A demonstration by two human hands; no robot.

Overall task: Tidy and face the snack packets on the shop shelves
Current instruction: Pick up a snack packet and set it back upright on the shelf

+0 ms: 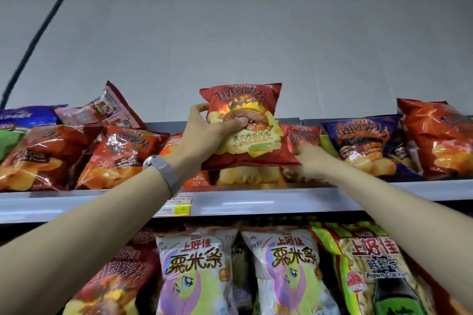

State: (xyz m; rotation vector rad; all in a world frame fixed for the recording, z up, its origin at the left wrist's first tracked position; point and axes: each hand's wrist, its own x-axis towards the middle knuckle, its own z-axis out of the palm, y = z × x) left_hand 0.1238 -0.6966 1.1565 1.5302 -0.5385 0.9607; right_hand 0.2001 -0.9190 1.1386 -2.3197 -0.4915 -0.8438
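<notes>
Snack packets filled the top shelf (256, 202) in a loose, leaning row. At the far left lay a blue packet (28, 115), with a pale red packet (107, 107) tilted up behind it. Two red chip packets (43, 156) slumped side by side in front, faces up.

Next, the left hand (202, 133), with a mesh-band watch (163, 169) on its wrist, held the ribs-flavour red packet (245, 130) upright, above the packets lying at mid-shelf. Its thumb was pressed across the printed front and its fingers were curled round the left edge. A price label (176, 206) was stuck on the shelf lip below that wrist.

Just right of it, the right hand (309, 161) reached to the foot of another red packet (303, 138) and touched it. Its fingertips were partly hidden by the held packet's lower corner, so I could not tell whether they pinched or merely pressed. A purple packet (363, 140) leaned beside that, and an orange-red packet (435, 135) stood at the far right.

On the shelf beneath, two white corn-stick packets (197, 271) stood facing forward, with a green prawn cracker packet (371, 263) to their right.
</notes>
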